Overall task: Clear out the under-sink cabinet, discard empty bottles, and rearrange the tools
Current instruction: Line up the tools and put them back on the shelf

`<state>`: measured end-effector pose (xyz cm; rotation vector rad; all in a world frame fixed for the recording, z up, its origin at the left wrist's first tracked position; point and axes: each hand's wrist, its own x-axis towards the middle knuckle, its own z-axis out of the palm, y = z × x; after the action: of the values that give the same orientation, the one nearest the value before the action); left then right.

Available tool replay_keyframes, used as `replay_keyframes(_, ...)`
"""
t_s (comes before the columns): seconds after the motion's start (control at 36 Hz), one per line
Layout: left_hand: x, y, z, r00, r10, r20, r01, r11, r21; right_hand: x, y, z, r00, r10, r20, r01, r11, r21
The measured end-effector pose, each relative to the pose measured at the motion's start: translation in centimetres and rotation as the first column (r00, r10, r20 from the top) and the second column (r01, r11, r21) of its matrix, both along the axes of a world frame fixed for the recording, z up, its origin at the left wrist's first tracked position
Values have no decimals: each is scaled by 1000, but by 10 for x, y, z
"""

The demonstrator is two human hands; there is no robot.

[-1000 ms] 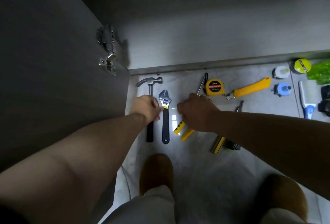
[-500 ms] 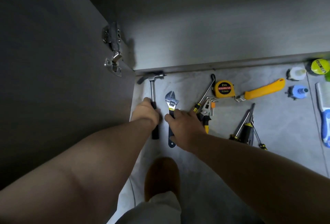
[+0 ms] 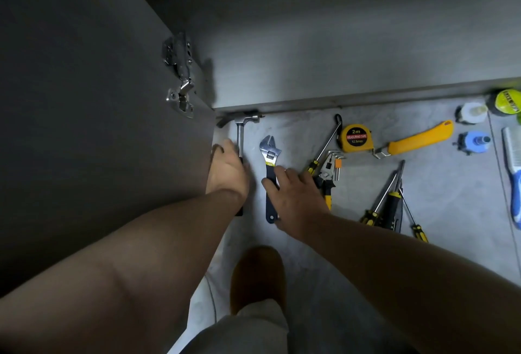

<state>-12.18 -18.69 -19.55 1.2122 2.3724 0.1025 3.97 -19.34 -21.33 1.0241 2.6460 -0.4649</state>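
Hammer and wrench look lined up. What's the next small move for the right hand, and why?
Probably lift the right hand off the wrench and go to the pliers. The wrench already lies parallel to the hammer and apart from it, while the pliers, hex keys and a screwdriver sit bunched and overlapping just to the right.

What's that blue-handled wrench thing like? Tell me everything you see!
The wrench lies flat on the grey floor, its shiny metal head pointing toward the cabinet, jaw slightly open. A yellow band joins head to a dark blue handle with a hole at the near end. The right hand rests fingers and thumb on its handle. A hammer lies alongside, apart.
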Motion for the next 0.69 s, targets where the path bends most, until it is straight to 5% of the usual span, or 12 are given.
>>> replay_keyframes(0.11,8,0,2,977,-197,79,194,980,51,-1,18,7,1000,9,-21,-10,999,-35)
replay_keyframes(0.31,25,2,3,977,-185,105,203,957,-206,45,56,21,997,52,-51,-54,998,-42)
replay_keyframes(0.47,38,14,1,994,-102,50,112,956,-270,93,66,22,956,-291,24,280,892,-356)
replay_keyframes(0.61,29,15,3,991,-132,26,135,957,-257,87,50,15,906,-423,26,408,853,-325)
replay_keyframes(0.69,27,14,3,987,-158,20,158,956,-247,79,43,12,809,-577,113,580,751,-315)
